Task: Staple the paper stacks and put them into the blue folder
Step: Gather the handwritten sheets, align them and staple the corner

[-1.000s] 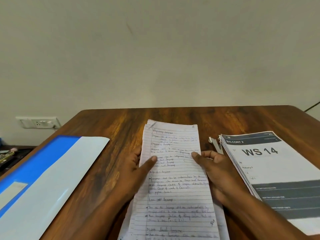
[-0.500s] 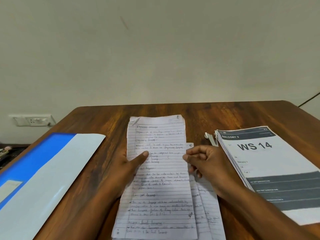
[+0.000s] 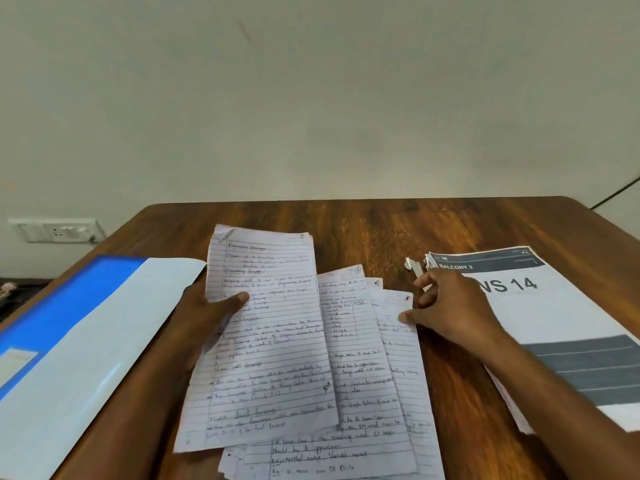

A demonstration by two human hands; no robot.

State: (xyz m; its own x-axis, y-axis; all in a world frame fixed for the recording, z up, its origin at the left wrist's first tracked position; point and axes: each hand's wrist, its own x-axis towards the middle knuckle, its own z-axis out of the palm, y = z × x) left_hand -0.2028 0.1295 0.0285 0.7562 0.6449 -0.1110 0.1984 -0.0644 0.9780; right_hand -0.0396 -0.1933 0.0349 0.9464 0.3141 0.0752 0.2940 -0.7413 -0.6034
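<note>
The handwritten sheets [image 3: 277, 341] lie fanned mid-counter, long axis running away from the person. The left hand [image 3: 207, 313] pinches the top sheet's left edge — the right hand [image 3: 446, 306], fingers loose, presses the fan's right edge, nearer the stapler [image 3: 415, 270] just beyond it.

1. The left hand [image 3: 207, 311] reaches in from the lower left, forearm angled up, its thumb pressed flat across the front and the other fingers hidden behind.
2. The right hand [image 3: 453, 311] comes from the lower right, palm down, fingers loosely curled, fingertips [image 3: 403, 317] pointing left.
</note>
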